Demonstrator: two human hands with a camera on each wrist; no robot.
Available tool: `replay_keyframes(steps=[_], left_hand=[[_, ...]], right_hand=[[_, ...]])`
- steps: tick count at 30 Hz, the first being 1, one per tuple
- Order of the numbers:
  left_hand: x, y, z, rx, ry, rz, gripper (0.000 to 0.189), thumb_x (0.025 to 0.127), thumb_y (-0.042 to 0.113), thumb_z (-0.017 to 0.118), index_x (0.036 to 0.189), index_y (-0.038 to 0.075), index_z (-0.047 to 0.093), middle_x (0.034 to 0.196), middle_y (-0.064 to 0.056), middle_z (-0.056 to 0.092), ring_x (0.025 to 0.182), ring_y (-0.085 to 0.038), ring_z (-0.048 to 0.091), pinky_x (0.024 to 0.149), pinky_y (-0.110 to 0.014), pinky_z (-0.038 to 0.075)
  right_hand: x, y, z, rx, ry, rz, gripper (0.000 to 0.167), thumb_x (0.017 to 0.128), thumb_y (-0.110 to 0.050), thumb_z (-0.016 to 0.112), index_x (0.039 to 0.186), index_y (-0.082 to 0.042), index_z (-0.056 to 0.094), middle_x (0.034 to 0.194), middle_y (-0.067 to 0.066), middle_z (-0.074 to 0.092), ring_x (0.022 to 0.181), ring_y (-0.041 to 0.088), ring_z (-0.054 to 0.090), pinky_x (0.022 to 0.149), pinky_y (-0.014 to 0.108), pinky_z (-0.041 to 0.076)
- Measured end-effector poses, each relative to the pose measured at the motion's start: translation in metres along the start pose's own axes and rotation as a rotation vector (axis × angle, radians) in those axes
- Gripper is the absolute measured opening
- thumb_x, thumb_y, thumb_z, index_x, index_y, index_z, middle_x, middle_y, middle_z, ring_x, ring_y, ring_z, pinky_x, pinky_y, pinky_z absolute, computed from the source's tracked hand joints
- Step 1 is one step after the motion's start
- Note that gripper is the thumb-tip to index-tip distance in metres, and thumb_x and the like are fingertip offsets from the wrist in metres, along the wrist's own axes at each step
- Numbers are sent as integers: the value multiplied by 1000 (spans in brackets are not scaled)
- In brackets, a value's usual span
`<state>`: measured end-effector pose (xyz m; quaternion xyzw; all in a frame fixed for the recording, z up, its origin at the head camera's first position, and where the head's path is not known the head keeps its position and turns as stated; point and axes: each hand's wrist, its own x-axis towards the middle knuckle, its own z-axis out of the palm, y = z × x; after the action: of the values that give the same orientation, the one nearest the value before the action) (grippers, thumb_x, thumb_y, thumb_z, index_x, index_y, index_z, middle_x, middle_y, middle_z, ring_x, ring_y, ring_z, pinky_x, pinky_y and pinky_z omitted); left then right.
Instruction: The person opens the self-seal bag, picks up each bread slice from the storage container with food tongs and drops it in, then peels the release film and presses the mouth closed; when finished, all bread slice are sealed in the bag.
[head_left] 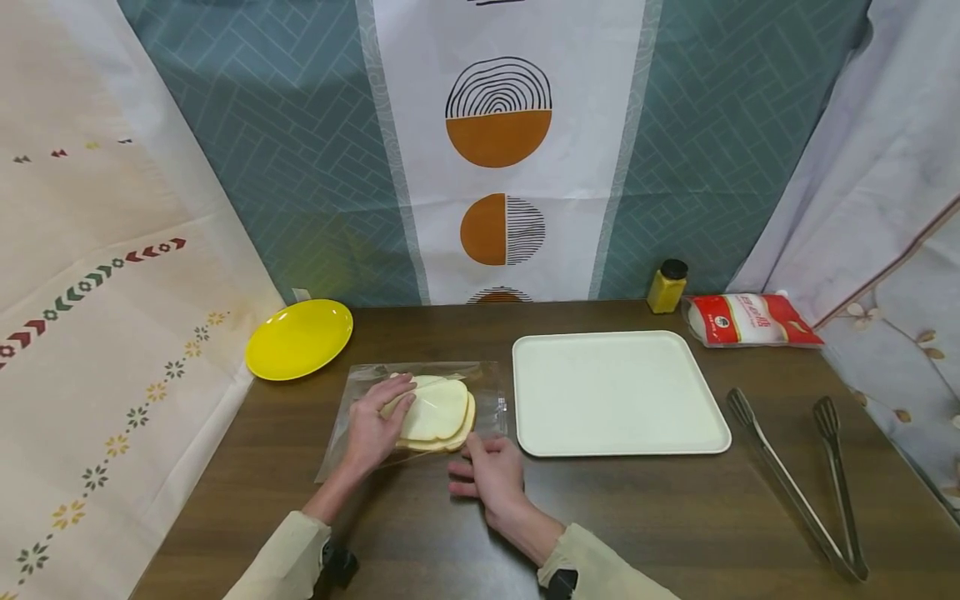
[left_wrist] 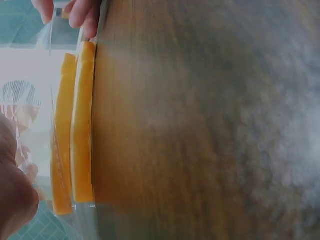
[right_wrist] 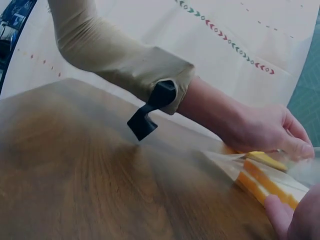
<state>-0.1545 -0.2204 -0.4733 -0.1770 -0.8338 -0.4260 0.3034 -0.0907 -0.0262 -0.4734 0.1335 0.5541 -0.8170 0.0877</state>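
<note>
Bread slices in a clear plastic bag lie on the counter between the hands: the left hand pinches the bag beside their left edge; the right hand touches their near right corner, its grip unclear.

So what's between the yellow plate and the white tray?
The head view shows bread slices in a clear bag, with the left hand at their left edge, between the yellow plate and white tray, slightly lower in the picture.
</note>
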Motion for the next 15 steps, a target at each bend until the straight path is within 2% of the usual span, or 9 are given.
replay_keyframes(steps=[5,11,15], left_hand=[[0,0,0,4,1,9,19,82,-8,77,101,-2,77,114,-18,71,112,-42,64,97,-54,46],[-1,0,-1,4,0,9,19,82,-8,76,101,-2,77,115,-19,71,112,-42,63,97,-53,46],[-2,0,-1,4,-3,-5,19,82,-8,76,101,-2,77,115,-19,70,112,-42,63,97,-53,45]], right_hand=[[-4,-3,2,34,19,18,19,99,-10,56,103,6,47,103,24,60,81,35,73,53,38,59],[-3,-5,2,57,6,72,39,99,-25,64,109,7,44,103,22,62,78,32,73,55,40,59],[1,-3,1,58,-1,88,40,102,-27,61,111,9,45,102,23,64,75,30,73,57,41,60]])
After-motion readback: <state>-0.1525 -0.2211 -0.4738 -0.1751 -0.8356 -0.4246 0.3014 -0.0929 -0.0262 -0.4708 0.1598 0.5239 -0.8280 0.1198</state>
